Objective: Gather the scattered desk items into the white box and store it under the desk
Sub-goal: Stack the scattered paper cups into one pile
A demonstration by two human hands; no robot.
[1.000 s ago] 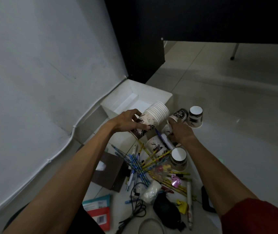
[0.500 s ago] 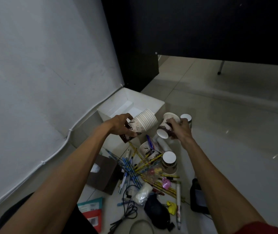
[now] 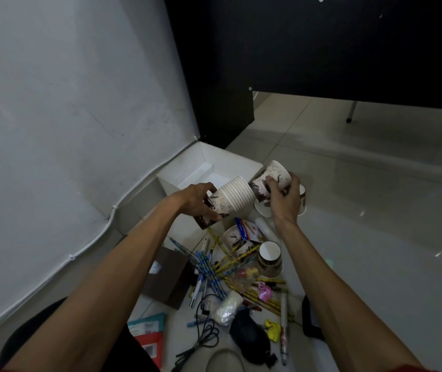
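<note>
Holding in the left hand [image 3: 198, 201], fingers curled round it, a ribbed stack of paper cups [image 3: 232, 198], sideways. Pinching in the right hand [image 3: 285, 201] a single cup [image 3: 275, 174], tapered, brown-printed, base at the stack's mouth. At 12 o'clock: white box [image 3: 230, 161], open, matte card, square-cornered.

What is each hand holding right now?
Left hand: grips the stack of paper cups.
Right hand: grips a single paper cup.

A stack of paper cups [image 3: 234, 198] in the left hand [image 3: 195, 201], single cup [image 3: 279, 170] in the right hand [image 3: 285, 204], beside white box [image 3: 230, 157].
</note>
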